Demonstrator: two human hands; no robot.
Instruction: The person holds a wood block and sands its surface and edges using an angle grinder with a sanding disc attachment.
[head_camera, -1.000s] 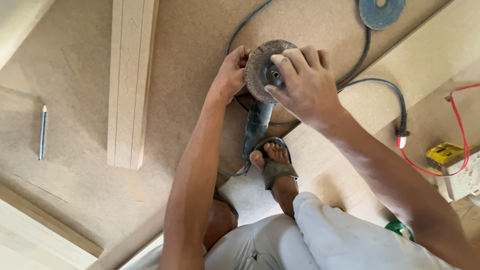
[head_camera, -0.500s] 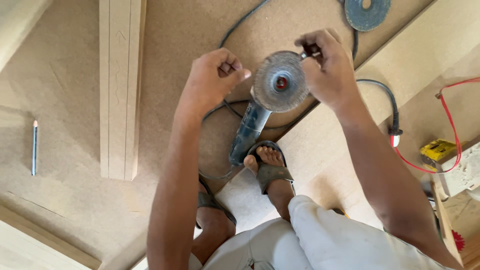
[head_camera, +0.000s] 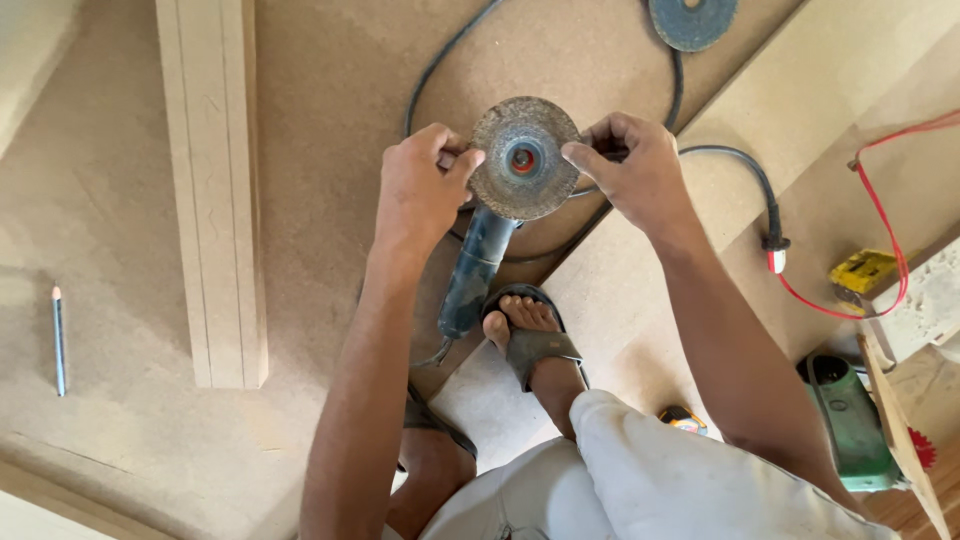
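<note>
Both hands pinch the worn, rusty round abrasive disc (head_camera: 524, 157) on the blue angle grinder (head_camera: 472, 272): left hand (head_camera: 420, 190) at its left rim, right hand (head_camera: 630, 170) opposite. With the black cable (head_camera: 735, 165) attached, a live switch could spin it into fingers. Farther right lies a yellow boxy object (head_camera: 862, 270), unreadable.

A rusty brown-grey disc (head_camera: 524, 157) with a red centre is seen on a dark blue-grey grinder (head_camera: 474, 268). A red wire (head_camera: 880, 215) and a yellow object (head_camera: 860, 270) are shown at the right, a green tool (head_camera: 848, 420) nearer, a blue pencil (head_camera: 58, 340) at the left, all on tan board (head_camera: 330, 90).
</note>
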